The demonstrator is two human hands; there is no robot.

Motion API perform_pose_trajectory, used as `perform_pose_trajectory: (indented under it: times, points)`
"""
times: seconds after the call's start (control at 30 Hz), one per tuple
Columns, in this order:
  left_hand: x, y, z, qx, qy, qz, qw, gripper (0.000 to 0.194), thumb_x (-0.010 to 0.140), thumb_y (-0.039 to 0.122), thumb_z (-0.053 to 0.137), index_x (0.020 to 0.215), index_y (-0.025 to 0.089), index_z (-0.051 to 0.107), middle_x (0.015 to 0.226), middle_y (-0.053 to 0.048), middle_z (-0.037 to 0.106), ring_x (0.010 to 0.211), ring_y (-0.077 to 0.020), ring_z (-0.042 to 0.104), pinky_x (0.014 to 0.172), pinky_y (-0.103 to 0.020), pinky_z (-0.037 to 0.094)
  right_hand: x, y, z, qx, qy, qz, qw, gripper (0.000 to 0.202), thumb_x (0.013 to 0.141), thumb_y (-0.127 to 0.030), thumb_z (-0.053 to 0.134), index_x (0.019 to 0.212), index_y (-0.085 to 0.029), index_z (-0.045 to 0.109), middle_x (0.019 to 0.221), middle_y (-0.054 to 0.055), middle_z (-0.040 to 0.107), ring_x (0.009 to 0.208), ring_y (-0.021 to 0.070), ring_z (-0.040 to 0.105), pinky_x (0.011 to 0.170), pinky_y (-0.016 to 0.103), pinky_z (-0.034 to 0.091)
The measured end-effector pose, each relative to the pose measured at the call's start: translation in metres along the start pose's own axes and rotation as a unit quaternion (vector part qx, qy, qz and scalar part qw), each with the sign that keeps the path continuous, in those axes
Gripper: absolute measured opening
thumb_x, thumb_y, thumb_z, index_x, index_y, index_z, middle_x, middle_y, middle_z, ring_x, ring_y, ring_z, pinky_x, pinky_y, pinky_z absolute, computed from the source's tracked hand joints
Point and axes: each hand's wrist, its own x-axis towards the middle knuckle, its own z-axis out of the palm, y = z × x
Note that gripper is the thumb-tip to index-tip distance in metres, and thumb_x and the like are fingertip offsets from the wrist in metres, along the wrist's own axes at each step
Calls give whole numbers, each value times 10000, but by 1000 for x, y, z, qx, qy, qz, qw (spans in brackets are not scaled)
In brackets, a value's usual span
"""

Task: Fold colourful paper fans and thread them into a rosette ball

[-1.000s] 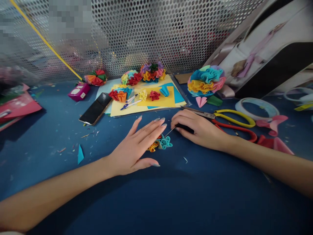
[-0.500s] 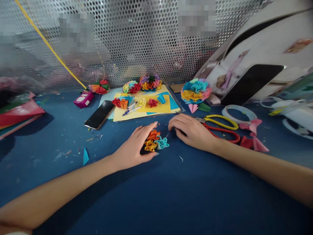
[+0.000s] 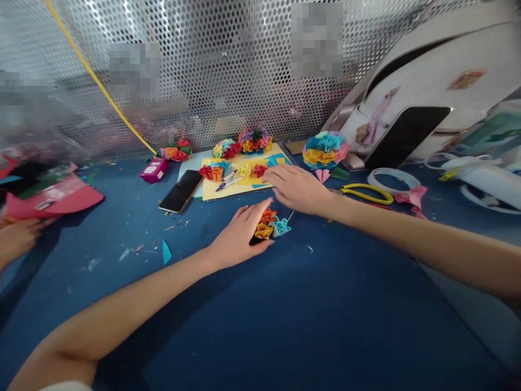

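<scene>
My left hand (image 3: 240,236) is curved round a cluster of ruffled felt flowers, with orange and yellow-orange ones (image 3: 265,224) near the fingers and a light blue one (image 3: 281,226) on the right. Its thumb and fingers touch the cluster from both sides. A thin pale needle or stick (image 3: 290,216) rises from beside the blue flower. My right hand (image 3: 299,188) reaches over the front right of the yellow sheets (image 3: 214,190), its fingertips by a small red flower (image 3: 259,171). Whether those fingertips touch the flower is unclear.
A black phone (image 3: 182,191) and purple box (image 3: 154,170) lie left. Yellow-handled scissors (image 3: 368,193), a white roll (image 3: 394,181) and a backpack (image 3: 435,81) are right. Another person's hand (image 3: 18,239) is at pink felt (image 3: 57,198), far left.
My right hand has moved away from beside the cluster, up and left to the red flower. My left hand stays round the cluster. Another person's hand has appeared far left, and the view has shifted.
</scene>
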Motion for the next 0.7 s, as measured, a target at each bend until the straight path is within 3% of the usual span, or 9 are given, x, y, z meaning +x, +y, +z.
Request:
perform_pose_trajectory:
  times: [0.07, 0.13, 0.27, 0.43, 0.7]
  points:
    - [-1, 1, 0, 9, -2, 0, 1000, 823, 957, 342, 610, 1634, 258, 149, 1626, -176, 430, 1512, -343, 421, 1242, -621, 339, 20, 8, 6, -29, -17, 31, 999, 427, 941, -153, 482, 1362, -136, 553, 1407, 210, 597, 1315, 393, 530, 1054, 545, 454]
    - [-2, 1, 0, 16, -6, 4, 1000, 824, 960, 346, 605, 1636, 256, 143, 1637, -172, 416, 1518, -340, 412, 1243, -611, 344, 36, 18, 13, -19, -46, 90, 995, 515, 951, -289, 567, 1431, -115, 498, 1496, 242, 527, 1360, 435, 489, 1061, 563, 442]
    - [-3, 2, 0, 21, -8, 9, 1000, 818, 968, 353, 608, 1635, 262, 145, 1636, -175, 409, 1509, -348, 415, 1227, -604, 364, 54, 32, 29, -10, -60, 125, 990, 573, 958, -458, 619, 1396, -97, 539, 1296, 244, 660, 1204, 415, 596, 979, 532, 478]
    - [-4, 1, 1, 31, -4, 17, 999, 776, 976, 307, 583, 1628, 243, 167, 1621, -179, 420, 1489, -348, 432, 1219, -589, 383, 55, 26, 30, -11, -52, 99, 994, 249, 967, -331, 607, 1162, -205, 696, 1194, 134, 733, 1178, 366, 601, 1027, 523, 424]
    - [-5, 2, 3, 19, 12, 9, 1000, 764, 954, 287, 591, 1616, 239, 213, 1588, -173, 451, 1459, -372, 472, 1184, -602, 433, 35, 11, 14, 7, -53, 84, 995, 225, 941, -210, 545, 1100, -226, 702, 1177, 107, 725, 1101, 309, 637, 835, 404, 505]
